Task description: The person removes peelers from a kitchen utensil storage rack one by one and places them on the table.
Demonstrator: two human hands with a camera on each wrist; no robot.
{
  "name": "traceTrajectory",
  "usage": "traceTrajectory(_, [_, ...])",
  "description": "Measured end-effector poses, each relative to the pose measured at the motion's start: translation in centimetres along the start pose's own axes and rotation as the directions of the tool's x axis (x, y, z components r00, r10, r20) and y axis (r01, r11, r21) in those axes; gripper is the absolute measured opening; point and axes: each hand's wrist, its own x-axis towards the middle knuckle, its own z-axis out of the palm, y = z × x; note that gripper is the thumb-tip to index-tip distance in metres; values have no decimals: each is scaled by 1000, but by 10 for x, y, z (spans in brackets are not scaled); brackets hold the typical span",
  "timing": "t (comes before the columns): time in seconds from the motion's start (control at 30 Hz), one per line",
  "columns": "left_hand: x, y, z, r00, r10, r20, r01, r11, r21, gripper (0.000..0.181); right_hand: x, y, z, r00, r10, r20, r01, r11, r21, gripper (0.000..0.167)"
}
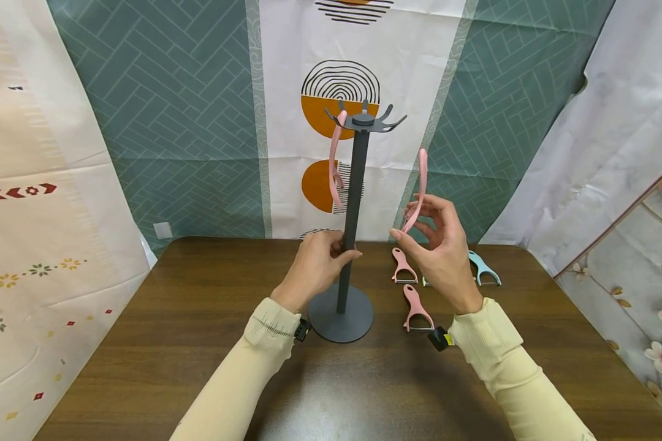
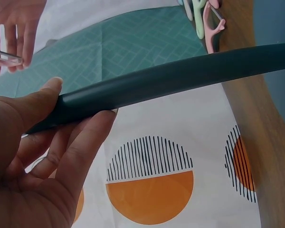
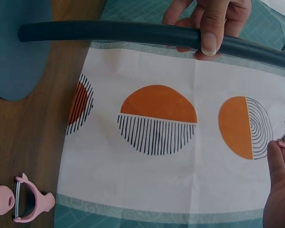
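My left hand point(image 1: 319, 264) grips the dark pole point(image 1: 358, 184) of an upright rack with a round base point(image 1: 342, 331) and several upturned hooks at the top. In the left wrist view, thumb and fingers point(image 2: 88, 147) close around the pole from either side. A pink peeler point(image 1: 334, 162) hangs from a left-hand hook. To the right of the pole, my right hand point(image 1: 444, 254) pinches another pink peeler point(image 1: 422, 174) near its blade end, handle pointing up, below hook height and apart from the rack. In the right wrist view, only part of that hand point(image 3: 281, 190) shows.
On the brown table point(image 1: 198, 343), right of the base, lie two pink peelers, one farther back point(image 1: 403, 266) and one nearer point(image 1: 415, 309). A blue peeler point(image 1: 482, 267) and a partly hidden greenish one point(image 1: 426, 282) lie behind the right hand. Patterned cloth point(image 1: 187, 122) hangs behind.
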Motion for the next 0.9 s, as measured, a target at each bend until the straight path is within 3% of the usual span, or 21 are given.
traceTrajectory(0.4, [1,-1,0,1000,8,-8,-8,1000,29,17,-6,6,-6,1000,13,-6,-13,1000,-9,65])
traceTrajectory(0.9, [1,0,1,1000,-21,-14,22,998,55,26,-14,9,-11,999,40,-9,-40,998,-51,64])
